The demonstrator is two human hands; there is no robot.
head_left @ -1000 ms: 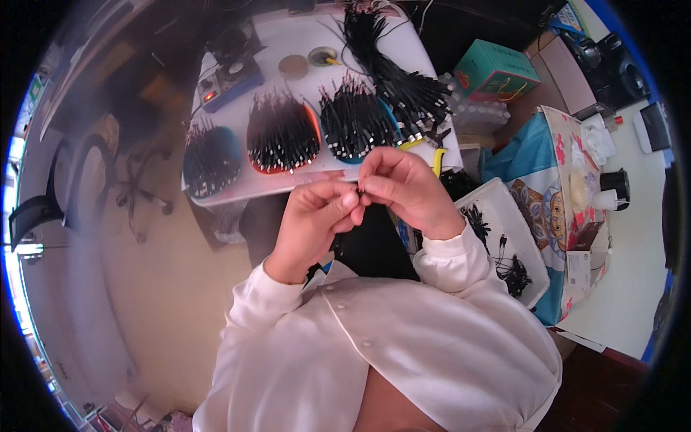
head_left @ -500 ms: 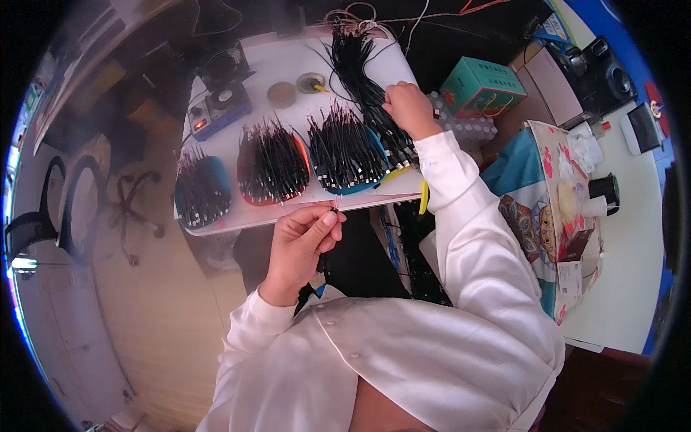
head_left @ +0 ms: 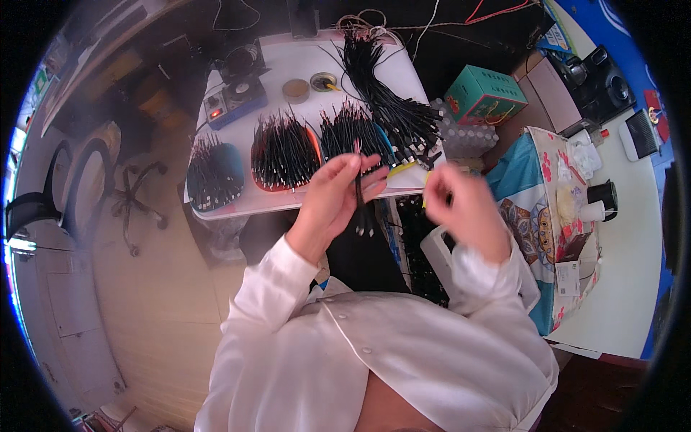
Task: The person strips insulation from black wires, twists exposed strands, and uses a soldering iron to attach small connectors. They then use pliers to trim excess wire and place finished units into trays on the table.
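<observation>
My left hand (head_left: 335, 198) is closed in a pinch on a few short black cables (head_left: 362, 205). Their thin reddish wire ends point up past my fingertips and their plugs hang down. My right hand (head_left: 468, 212) is off the table's front edge, smeared by motion, fingers curled; whether it holds anything is unclear. Next to it are yellow handles (head_left: 404, 168) at the table edge. Three trays packed with short black cables line the table front: a blue one (head_left: 234, 167), an orange one (head_left: 315, 147) and a second blue one, partly hidden behind my left hand.
A thick bundle of black cables (head_left: 381, 90) lies across the table's right side. Behind the trays stand two round tins (head_left: 295, 91) and a blue box with a lit red switch (head_left: 234, 101). Right of the table are a green carton (head_left: 486, 95) and a cloth-covered surface (head_left: 525, 173).
My right hand has come back from the cable bundle toward me. My left hand has risen and moved right, its cables now showing. The view has shifted slightly.
</observation>
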